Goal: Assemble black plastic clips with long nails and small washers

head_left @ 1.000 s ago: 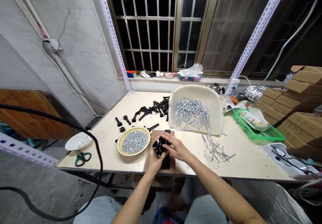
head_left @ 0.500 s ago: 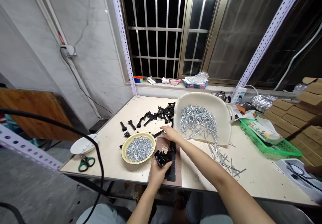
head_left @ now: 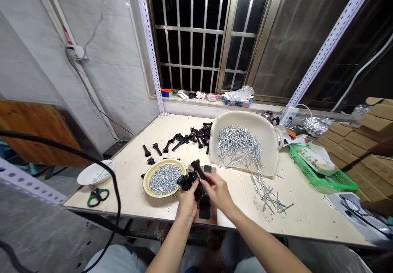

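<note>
My left hand (head_left: 186, 204) is closed around a bunch of black plastic parts (head_left: 188, 180) near the front edge of the table. My right hand (head_left: 220, 192) pinches one long black plastic part (head_left: 198, 168) and brings it against that bunch. Below both hands lies a brown board (head_left: 212, 219) with black pads on it, mostly covered. Just left of the hands, a yellow bowl (head_left: 146, 188) holds many small silvery metal pieces (head_left: 166, 179). More loose black plastic parts (head_left: 201, 136) are heaped and scattered behind the bowl.
A white scoop-shaped tray (head_left: 270, 146) full of long metal pins (head_left: 239, 142) stands at right; some pins spill toward the front. Green-handled scissors (head_left: 98, 197) and a white dish (head_left: 89, 177) sit at left. A green basket (head_left: 325, 179) and cardboard boxes (head_left: 356, 150) are far right.
My right hand has come back from the loose parts behind the board with a black plastic part, now beside my left hand. My left hand keeps its bunch, slightly raised.
</note>
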Motion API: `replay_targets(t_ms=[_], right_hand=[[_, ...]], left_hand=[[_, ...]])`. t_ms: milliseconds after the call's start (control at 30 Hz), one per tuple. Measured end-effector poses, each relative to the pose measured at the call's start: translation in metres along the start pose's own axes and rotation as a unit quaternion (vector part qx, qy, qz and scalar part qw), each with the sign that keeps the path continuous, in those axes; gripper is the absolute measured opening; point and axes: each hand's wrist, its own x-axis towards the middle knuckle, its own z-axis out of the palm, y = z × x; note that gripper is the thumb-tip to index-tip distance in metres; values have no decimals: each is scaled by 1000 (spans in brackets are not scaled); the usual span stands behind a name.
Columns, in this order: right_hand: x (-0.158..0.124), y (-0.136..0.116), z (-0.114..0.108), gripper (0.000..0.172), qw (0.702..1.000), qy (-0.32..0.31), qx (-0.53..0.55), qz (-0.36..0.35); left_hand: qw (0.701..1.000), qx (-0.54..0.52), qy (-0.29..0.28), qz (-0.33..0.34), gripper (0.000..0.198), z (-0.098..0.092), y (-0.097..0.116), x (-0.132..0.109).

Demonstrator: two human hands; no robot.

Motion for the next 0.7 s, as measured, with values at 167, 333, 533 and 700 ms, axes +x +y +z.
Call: replay_targets(t_ms=[167,333,533,700], right_hand=[[-43,-12,-4,36,999,36,-23,-5],[-47,-10,-23,32,993,-49,-95,-48],[14,54,-52,27,923,-150,-344,87],[55,89,-53,27,891,-209,-390,99]], left_hand=[[996,-18,-69,-54,32,9,-14,-14],[990,19,-101,-99,35,6,-20,-18],[989,35,-85,-116,34,10,-22,-28],[988,70,-88,-105,29,12,-16,-36]])
